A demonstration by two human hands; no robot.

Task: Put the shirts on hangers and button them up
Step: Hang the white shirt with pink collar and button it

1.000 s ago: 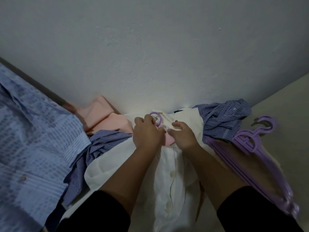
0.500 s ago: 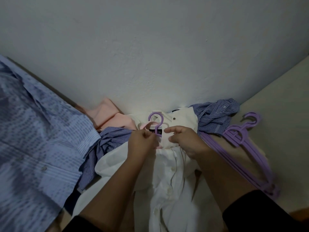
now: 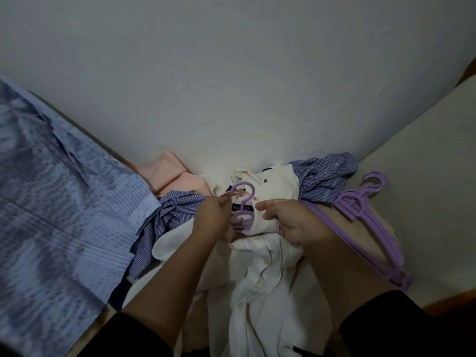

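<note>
Head view: left hand (image 3: pixel 215 217) and right hand (image 3: pixel 291 220) pinch white shirt (image 3: pixel 260 300) collar sides, apparently to close it around purple hanger (image 3: pixel 243 199) neck for buttoning.

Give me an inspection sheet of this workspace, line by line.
Surface: pale beige flat surface, largely covered with clothes.
Job's things: white button-up shirt lies with its collar toward the wall, a purple plastic hanger in its neck; spare purple hangers stacked at right.
Clutter: blue checked shirt, blue striped shirt, peach shirt, light blue patterned shirt.
Grippers: left hand and right hand grip the white shirt's collar area.
Cables: nothing seen.
Surroundings: white textured wall.
</note>
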